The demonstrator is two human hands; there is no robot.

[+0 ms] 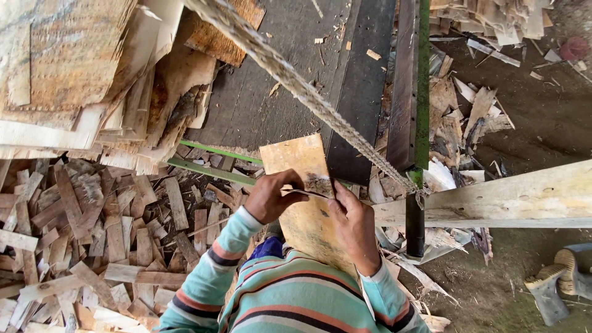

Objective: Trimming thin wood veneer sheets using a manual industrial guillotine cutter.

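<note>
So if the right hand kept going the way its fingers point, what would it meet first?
The right hand points up and left along the wood sheet; it would likely meet the left hand's fingers first, though depth is unclear.

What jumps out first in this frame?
Centre frame, the left hand and right hand both grip a pale veneer sheet whose far end lies on a dark slanted machine bed. A thick twisted rope cuts diagonally from the top down to a green post at right. Lower left, a heap of small veneer offcuts covers the ground.
</note>
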